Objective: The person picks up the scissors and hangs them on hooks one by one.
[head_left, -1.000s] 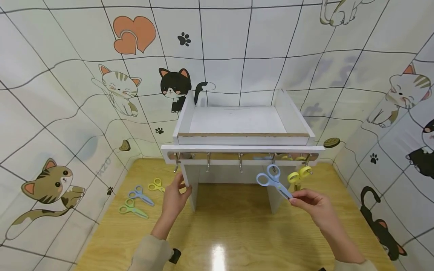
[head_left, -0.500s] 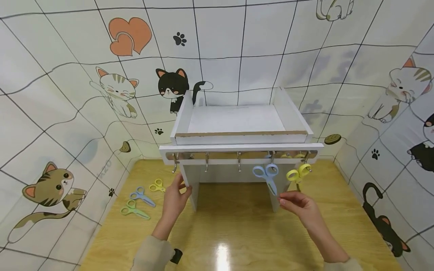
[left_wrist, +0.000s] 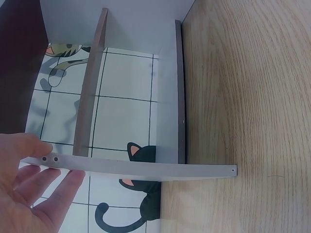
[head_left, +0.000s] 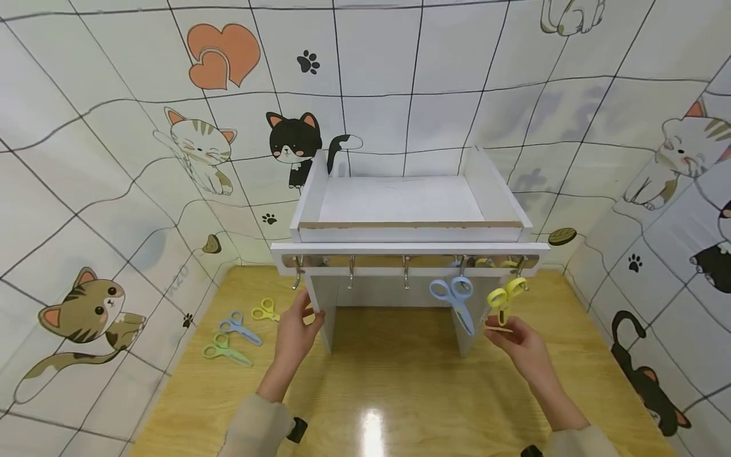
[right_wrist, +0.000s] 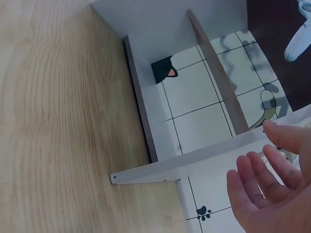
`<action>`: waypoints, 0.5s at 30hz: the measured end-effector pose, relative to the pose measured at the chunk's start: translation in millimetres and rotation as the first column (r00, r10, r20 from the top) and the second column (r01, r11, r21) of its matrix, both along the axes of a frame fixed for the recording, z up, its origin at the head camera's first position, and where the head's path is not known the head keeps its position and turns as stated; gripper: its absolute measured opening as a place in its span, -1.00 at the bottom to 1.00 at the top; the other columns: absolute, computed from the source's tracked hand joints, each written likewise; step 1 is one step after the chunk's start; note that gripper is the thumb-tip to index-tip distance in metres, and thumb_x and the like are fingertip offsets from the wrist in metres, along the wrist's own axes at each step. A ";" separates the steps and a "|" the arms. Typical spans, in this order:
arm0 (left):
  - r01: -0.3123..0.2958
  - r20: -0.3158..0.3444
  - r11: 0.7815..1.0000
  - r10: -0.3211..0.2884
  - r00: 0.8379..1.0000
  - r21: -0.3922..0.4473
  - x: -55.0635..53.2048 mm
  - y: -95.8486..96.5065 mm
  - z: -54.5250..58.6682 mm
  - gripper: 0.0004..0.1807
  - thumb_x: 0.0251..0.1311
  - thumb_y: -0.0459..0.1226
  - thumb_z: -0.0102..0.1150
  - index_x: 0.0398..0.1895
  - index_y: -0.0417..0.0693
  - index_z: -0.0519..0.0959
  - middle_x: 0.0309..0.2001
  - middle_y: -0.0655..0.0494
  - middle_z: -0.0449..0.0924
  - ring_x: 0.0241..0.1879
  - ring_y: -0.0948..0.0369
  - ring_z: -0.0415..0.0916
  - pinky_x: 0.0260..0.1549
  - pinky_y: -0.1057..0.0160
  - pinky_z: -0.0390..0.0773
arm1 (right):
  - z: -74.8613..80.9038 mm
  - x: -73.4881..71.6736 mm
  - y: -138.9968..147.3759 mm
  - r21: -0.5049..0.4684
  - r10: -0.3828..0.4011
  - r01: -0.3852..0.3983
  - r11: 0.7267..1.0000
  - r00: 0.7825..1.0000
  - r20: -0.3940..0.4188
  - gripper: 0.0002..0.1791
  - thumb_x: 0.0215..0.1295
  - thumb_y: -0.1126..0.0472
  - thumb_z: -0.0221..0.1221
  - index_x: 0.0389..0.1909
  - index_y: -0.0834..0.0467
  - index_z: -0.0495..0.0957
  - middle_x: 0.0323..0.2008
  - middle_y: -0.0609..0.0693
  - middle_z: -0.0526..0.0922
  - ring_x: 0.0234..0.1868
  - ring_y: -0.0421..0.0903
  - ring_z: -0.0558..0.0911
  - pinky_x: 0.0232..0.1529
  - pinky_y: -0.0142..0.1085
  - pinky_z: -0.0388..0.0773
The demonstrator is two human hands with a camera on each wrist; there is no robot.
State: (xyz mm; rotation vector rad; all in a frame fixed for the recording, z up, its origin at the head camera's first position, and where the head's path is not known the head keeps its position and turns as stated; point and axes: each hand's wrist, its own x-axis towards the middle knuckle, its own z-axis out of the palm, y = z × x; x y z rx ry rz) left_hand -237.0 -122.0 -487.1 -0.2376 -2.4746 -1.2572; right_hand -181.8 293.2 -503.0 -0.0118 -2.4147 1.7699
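My left hand (head_left: 297, 333) grips the left side panel (left_wrist: 131, 168) of a white shelf (head_left: 405, 235), thumb on one face and fingers on the other. Blue scissors (head_left: 459, 303) hang by a handle loop from a metal hook on the shelf's front rail, tips down. To their right, yellow scissors (head_left: 502, 297) hang from the end hook. Just below the yellow pair is my right hand (head_left: 522, 346). The right wrist view shows its thumb and fingers apart, with nothing between them, beside the right side panel (right_wrist: 214, 151).
Yellow scissors (head_left: 264, 310), blue scissors (head_left: 240, 327) and green scissors (head_left: 225, 350) lie on the wooden table (head_left: 377, 387) to the left. Several hooks line the rail (head_left: 377, 261). A tiled wall cloth (head_left: 377, 70) with cat drawings surrounds the table.
The blue scissors went from tilted, their tip pinched by my right hand, to hanging free. That hand let go and shifted right, under the yellow pair. My left hand stayed put.
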 end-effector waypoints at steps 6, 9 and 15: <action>-0.007 -0.002 1.000 0.007 1.000 0.010 0.0 0.1 -1.8 -0.45 0.16 -0.50 0.28 0.25 -0.16 0.45 0.14 -0.26 0.62 -0.11 -0.19 0.72 -0.24 -0.06 0.74 | -2.6 -17.2 -4.2 0.127 -0.025 0.029 0.992 0.999 -0.033 -0.60 0.33 0.25 0.28 0.10 0.38 0.50 -0.18 -0.47 0.56 -0.11 -0.50 0.62 -0.16 -0.56 0.60; 0.002 -0.017 1.000 -0.002 1.000 0.016 0.3 -0.4 -3.2 -0.45 0.17 -0.50 0.27 0.25 -0.17 0.44 0.13 -0.29 0.62 -0.12 -0.21 0.71 -0.24 -0.08 0.74 | -2.8 -20.3 -7.9 0.179 -0.039 0.047 0.983 0.998 -0.045 -0.62 0.32 0.24 0.29 0.07 0.34 0.51 -0.12 -0.27 0.60 -0.12 -0.57 0.56 -0.16 -0.58 0.58; 0.035 0.052 0.998 -0.037 0.998 0.054 -4.8 -6.2 -3.6 -0.46 0.19 -0.48 0.29 0.26 -0.14 0.46 0.18 -0.28 0.59 -0.04 -0.22 0.69 -0.18 -0.06 0.74 | -5.3 -23.2 -13.1 0.289 -0.051 0.085 0.954 0.991 -0.125 -0.79 0.29 0.26 0.32 -0.21 0.28 0.52 -0.14 0.14 0.67 -0.13 -0.69 0.46 -0.17 -0.65 0.56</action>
